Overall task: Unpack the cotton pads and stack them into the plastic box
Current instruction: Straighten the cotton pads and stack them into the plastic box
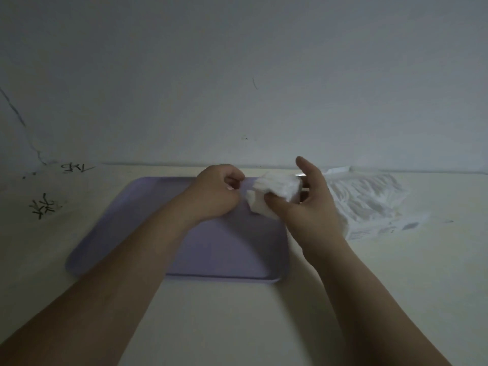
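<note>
Over one tray (224,249) — two hands (216,196) (311,204) grip one pad stack (277,184).

plastic box (302,190): mostly hidden behind cotton pads (277,186) and right hand (314,204).
left hand (214,194): fingertips curled under, grip unclear.
pack (369,202): blurred.

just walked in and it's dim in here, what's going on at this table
A person is working bare-handed over a flat lilac plastic tray. Their right grip holds a small stack of white cotton pads above the tray's far edge. The left grip, curled, sits right beside the stack; blur hides whether it pinches a pad. An opened clear plastic pack of more pads lies to the right.
</note>
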A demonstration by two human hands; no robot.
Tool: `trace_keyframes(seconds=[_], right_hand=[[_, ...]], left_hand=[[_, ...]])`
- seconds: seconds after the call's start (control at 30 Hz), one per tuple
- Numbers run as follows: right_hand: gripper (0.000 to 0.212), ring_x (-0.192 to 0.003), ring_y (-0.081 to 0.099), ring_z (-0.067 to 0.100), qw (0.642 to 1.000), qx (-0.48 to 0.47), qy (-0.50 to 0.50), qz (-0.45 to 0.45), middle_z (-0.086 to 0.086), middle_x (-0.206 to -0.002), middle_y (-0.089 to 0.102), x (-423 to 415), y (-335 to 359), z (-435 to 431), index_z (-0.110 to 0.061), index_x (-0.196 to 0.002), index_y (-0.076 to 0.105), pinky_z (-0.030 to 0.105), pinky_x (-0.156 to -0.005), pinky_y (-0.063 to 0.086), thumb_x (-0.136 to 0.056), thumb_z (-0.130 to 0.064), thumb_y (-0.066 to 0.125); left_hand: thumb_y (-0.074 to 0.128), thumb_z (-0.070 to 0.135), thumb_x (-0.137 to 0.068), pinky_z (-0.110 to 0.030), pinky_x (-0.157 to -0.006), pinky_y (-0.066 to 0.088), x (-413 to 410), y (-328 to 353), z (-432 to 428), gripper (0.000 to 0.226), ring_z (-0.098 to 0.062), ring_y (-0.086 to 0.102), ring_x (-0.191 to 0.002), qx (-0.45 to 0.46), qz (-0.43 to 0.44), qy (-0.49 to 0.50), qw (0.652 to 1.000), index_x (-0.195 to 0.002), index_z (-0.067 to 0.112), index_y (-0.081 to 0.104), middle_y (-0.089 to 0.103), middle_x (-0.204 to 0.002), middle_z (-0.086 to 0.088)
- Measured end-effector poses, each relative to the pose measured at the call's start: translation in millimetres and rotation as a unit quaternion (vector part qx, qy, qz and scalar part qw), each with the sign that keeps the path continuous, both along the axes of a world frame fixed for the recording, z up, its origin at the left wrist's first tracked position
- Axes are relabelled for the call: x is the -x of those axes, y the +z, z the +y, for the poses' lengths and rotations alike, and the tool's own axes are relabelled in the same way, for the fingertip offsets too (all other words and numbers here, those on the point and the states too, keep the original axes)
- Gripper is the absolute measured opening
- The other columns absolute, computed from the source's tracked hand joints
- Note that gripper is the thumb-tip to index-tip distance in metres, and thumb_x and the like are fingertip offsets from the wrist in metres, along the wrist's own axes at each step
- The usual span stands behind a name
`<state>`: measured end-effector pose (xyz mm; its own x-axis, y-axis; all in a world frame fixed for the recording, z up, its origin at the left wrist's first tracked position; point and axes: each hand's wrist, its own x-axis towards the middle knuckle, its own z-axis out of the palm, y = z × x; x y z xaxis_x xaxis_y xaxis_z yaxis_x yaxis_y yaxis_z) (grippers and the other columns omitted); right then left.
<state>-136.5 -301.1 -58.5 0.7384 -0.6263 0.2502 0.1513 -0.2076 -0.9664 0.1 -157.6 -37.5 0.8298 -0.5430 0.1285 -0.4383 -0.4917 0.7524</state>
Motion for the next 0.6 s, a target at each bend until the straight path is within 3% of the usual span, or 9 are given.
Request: trace_keyframes(seconds=[0.07,0.1,0.13,0.2,0.27,0.37,0.47,0.6], right_hand=[[0.087,-0.124,0.059,0.010,0.999,0.032,-0.037,0.014,-0.004,-0.139,0.052,-0.9,-2.4,1.0,-0.031,-0.156,0.040,0.035,-0.108,0.051,-0.081,-0.027,0.084],[0.088,-0.128,0.054,0.011,0.997,0.044,-0.053,0.023,-0.005,-0.143,0.047,-0.5,-2.6,2.4,-0.029,-0.158,0.038,0.031,-0.111,0.047,-0.082,-0.030,0.082],[0.087,-0.126,0.051,0.003,0.996,0.052,-0.065,0.031,-0.005,-0.145,0.043,-0.3,-2.6,3.1,-0.026,-0.160,0.036,0.018,-0.108,0.042,-0.085,-0.028,0.080],[0.083,-0.099,0.046,-0.020,0.994,0.065,-0.078,0.043,-0.003,-0.142,0.034,0.9,-3.1,2.7,-0.019,-0.162,0.030,-0.008,-0.084,0.030,-0.093,-0.019,0.075],[0.081,-0.086,0.042,-0.030,0.993,0.065,-0.086,0.053,-0.002,-0.138,0.030,0.0,-7.7,0.7,-0.017,-0.164,0.026,-0.012,-0.071,0.026,-0.096,-0.016,0.071],[0.079,-0.088,0.040,-0.011,0.993,0.039,-0.096,0.062,0.001,-0.148,0.032,-1.6,-9.1,0.2,-0.022,-0.164,0.024,-0.001,-0.078,0.030,-0.098,-0.024,0.068],[0.076,-0.118,0.038,-0.005,0.994,0.013,-0.090,0.060,-0.001,-0.157,0.033,-1.5,-9.6,0.1,-0.025,-0.163,0.029,0.014,-0.097,0.030,-0.098,-0.030,0.069],[0.075,-0.132,0.042,0.004,0.996,0.009,-0.078,0.041,-0.008,-0.145,0.038,-3.2,-9.5,2.4,-0.025,-0.161,0.034,0.020,-0.107,0.032,-0.096,-0.029,0.071]], left_hand=[[0.068,0.017,-0.088,-0.026,-0.079,0.053,-15.7,-14.0,-16.8,0.021,-0.018,0.069,-0.095,-0.065,-0.071,0.016,0.995,-0.108,0.022,0.074,0.074,-0.103,0.002],[0.068,0.022,-0.089,-0.031,-0.083,0.055,-20.7,-19.4,-24.9,0.018,-0.022,0.069,-0.098,-0.094,-0.084,0.012,0.992,-0.105,0.021,0.074,0.074,-0.104,0.000],[0.067,0.028,-0.089,-0.036,-0.086,0.056,-23.0,-22.5,-32.4,0.017,-0.024,0.068,-0.099,-0.118,-0.086,0.010,0.989,-0.103,0.021,0.073,0.073,-0.104,-0.001],[0.065,0.042,-0.086,-0.037,-0.086,0.056,-25.3,-24.9,-42.9,0.026,-0.025,0.067,-0.098,-0.153,-0.082,0.004,0.985,-0.103,0.024,0.070,0.071,-0.105,0.000],[0.068,0.044,-0.085,-0.034,-0.086,0.053,-26.7,-24.2,-48.4,0.033,-0.023,0.065,-0.098,-0.180,-0.078,-0.018,0.980,-0.112,0.024,0.067,0.069,-0.110,0.001],[0.073,0.044,-0.085,-0.038,-0.088,0.056,-26.4,-23.2,-48.6,0.035,-0.023,0.068,-0.096,-0.200,-0.048,-0.045,0.978,-0.112,0.021,0.066,0.071,-0.109,-0.002],[0.076,0.041,-0.086,-0.039,-0.088,0.058,-20.1,-19.6,-39.5,0.025,-0.020,0.070,-0.092,-0.213,-0.017,-0.068,0.974,-0.099,0.020,0.070,0.074,-0.100,0.001],[0.076,0.043,-0.088,-0.038,-0.083,0.058,0.3,-12.9,-18.4,0.023,-0.019,0.070,-0.089,-0.208,-0.025,-0.083,0.974,-0.094,0.022,0.068,0.074,-0.095,0.003]])
